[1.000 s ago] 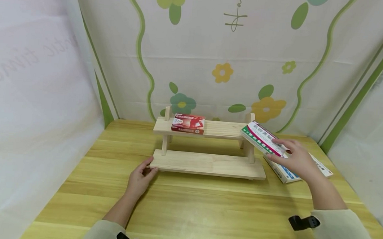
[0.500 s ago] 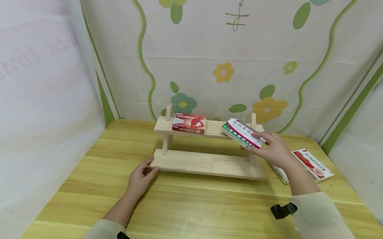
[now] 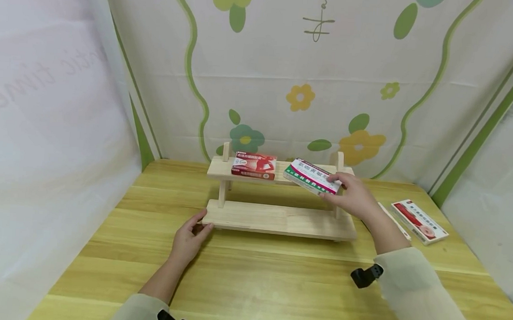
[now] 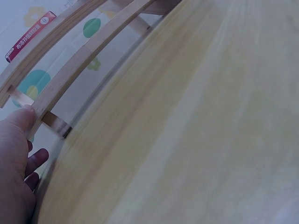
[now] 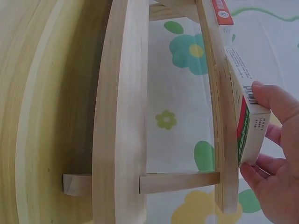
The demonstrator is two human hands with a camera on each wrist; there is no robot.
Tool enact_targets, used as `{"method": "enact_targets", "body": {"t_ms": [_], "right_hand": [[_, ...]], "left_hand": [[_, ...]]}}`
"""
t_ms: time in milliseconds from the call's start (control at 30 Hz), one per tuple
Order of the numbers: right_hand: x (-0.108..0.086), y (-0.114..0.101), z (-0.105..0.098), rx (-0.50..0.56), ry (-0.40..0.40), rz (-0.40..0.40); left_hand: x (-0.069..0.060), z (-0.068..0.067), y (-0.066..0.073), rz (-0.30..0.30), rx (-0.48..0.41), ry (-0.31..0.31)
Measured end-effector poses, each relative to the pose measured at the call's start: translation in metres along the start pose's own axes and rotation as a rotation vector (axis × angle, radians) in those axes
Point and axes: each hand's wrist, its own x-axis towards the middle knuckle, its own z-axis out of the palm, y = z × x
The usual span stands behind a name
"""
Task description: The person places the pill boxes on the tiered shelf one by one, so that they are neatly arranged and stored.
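A two-tier wooden display rack [image 3: 279, 219] stands on the table. My left hand [image 3: 188, 238] holds the left end of its lower tier, thumb on the front edge and fingers at the side; the left wrist view shows the thumb [image 4: 22, 116] against the wood. A white medicine box [image 3: 311, 176] with green and magenta stripes is pinched at its right end by my right hand [image 3: 352, 196]. The box is tilted at the upper tier's front edge, right of a red medicine box [image 3: 254, 165] lying on that tier. In the right wrist view, the pinched box [image 5: 252, 121] is beside the upper board.
To the right of the rack, a white and red medicine box [image 3: 419, 221] lies on the wooden table [image 3: 276, 286]. Another box [image 3: 394, 221] beside it is mostly hidden by my right forearm. A floral cloth [image 3: 262, 59] hangs behind.
My right hand has carried the green-striped medicine box leftward from the rack's right end to the upper tier, close to the red box. My left hand stays at the lower tier.
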Motion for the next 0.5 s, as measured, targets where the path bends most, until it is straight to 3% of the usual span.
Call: {"method": "enact_targets", "body": {"t_ms": [500], "right_hand": [[-0.0029,0.0026,0.0076,-0.014,0.080,0.013]], "left_hand": [[-0.0009,0.0000,0.0004,-0.003,0.007,-0.001]]}}
